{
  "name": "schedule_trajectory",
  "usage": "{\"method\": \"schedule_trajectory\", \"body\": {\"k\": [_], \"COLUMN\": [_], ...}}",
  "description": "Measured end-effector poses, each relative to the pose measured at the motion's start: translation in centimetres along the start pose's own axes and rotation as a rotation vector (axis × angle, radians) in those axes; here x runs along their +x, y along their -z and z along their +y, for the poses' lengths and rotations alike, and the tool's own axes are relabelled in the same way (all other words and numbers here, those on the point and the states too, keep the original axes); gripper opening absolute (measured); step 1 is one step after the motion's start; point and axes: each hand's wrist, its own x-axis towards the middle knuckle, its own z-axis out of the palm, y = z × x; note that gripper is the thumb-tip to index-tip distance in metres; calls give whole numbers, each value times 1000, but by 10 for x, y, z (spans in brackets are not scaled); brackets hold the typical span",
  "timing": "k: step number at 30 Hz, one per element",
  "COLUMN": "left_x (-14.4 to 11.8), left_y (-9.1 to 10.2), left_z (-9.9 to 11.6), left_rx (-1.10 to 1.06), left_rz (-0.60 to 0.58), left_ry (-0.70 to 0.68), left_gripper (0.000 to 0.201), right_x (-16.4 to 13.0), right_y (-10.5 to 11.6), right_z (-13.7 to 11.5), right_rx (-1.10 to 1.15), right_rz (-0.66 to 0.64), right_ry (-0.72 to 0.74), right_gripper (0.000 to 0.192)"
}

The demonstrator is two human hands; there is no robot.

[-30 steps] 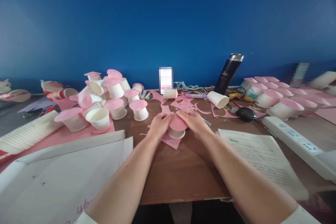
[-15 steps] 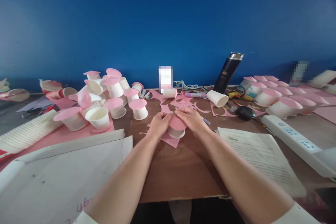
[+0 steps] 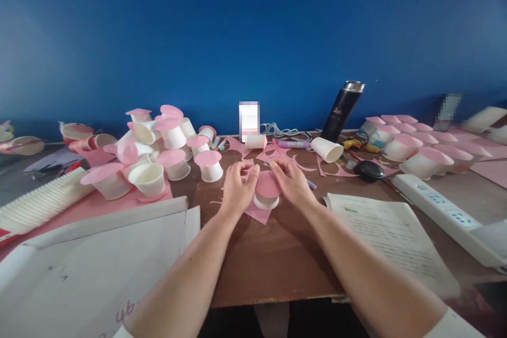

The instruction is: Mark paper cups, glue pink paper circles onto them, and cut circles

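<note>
A small white paper cup (image 3: 266, 201) stands upside down on the brown table (image 3: 273, 259), on a pink paper scrap (image 3: 259, 215). A pink paper circle (image 3: 268, 185) lies on the cup's base. My left hand (image 3: 236, 186) is just left of the cup, fingers curled and raised near the circle's left edge. My right hand (image 3: 292, 181) rests against the circle's right side, fingertips at its far edge. Whether either hand pinches the circle is unclear.
A pile of pink-topped white cups (image 3: 166, 150) sits at left, rows of them (image 3: 415, 145) at right. A stack of cups (image 3: 39, 203) lies far left. White sheets (image 3: 91, 259), a printed page (image 3: 392, 232), a power strip (image 3: 439, 206), a black flask (image 3: 341, 110), a lying cup (image 3: 327, 149) and pink offcuts (image 3: 277, 156) surround my hands.
My left hand has lifted off the pink circle and drawn slightly left, fingers curling upward. My right hand stays at the circle's right side. The cup has not moved.
</note>
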Motion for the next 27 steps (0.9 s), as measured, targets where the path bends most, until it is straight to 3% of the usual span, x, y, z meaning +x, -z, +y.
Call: {"method": "schedule_trajectory", "body": {"k": [4,10,27], "left_x": [-2,-3,-4], "left_y": [-5,-6,-5], "left_z": [-4,-6,-7], "left_rx": [68,79,108], "left_rz": [-15,-22,-49], "left_ry": [-67,-63,-60], "left_gripper": [26,23,21], "right_x": [0,0,-2], "right_y": [-3,-3,-3], "right_z": [1,5,6], "right_rx": [-102,-132,-129], "right_rz": [36,42,26], "right_ry": [27,34,37], "right_gripper": [26,20,29]}}
